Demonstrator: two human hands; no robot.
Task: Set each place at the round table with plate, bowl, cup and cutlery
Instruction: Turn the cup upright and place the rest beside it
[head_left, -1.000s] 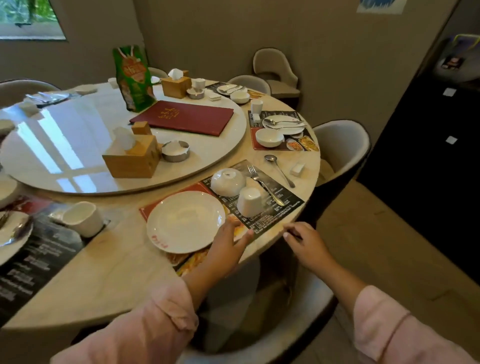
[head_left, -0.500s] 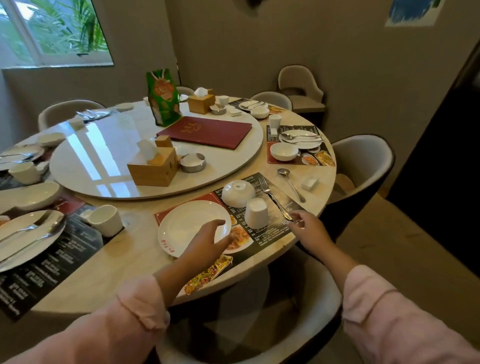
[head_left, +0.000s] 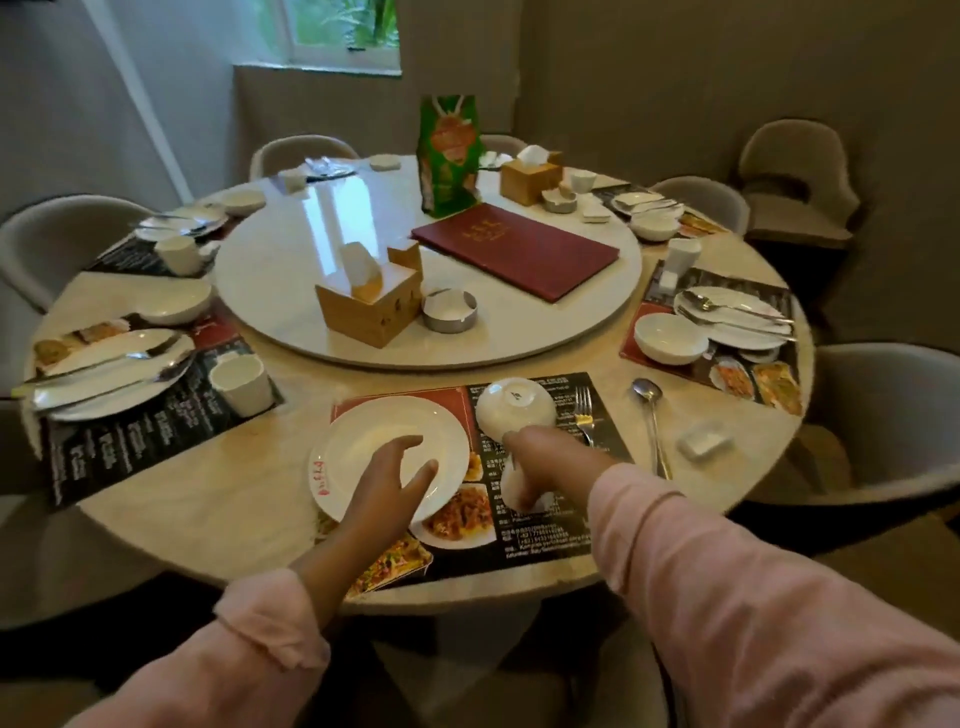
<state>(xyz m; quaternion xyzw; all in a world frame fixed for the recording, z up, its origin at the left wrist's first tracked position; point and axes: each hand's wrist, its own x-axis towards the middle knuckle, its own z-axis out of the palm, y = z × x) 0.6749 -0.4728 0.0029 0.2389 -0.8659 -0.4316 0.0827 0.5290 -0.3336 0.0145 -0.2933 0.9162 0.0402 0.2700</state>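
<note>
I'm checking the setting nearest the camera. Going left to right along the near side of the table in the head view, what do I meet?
White cup → plate → upturned bowl → fork → spoon → small white rest. The covered cup under the right hand overlaps the bowl, so it is left out.

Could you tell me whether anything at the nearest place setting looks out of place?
Yes. The bowl lies upside down on the placemat, base up. The spoon lies off the mat on the bare table, apart from the fork, unlike the neighbouring places, where cutlery rests on the plates.
</note>
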